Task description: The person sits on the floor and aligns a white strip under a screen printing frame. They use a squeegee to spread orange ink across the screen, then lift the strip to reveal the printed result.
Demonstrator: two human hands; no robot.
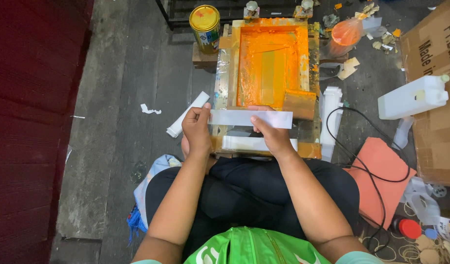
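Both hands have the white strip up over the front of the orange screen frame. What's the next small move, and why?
Probably lower the white strip flat onto the board just below the screen frame. The left hand and right hand hold it level by its ends above that spot, another strip already lies nearer the knees, and the squeegee rests inside the inked frame.

Setting: worn grey concrete floor (pixel 112 98), stained and littered with paper scraps (pixel 150 109). A dark red wall (pixel 24 122) runs along the left edge. Brown cardboard boxes (pixel 437 122) stand at right (1 white plastic jerrycan (pixel 413 97) lies against them). Lighting is even.
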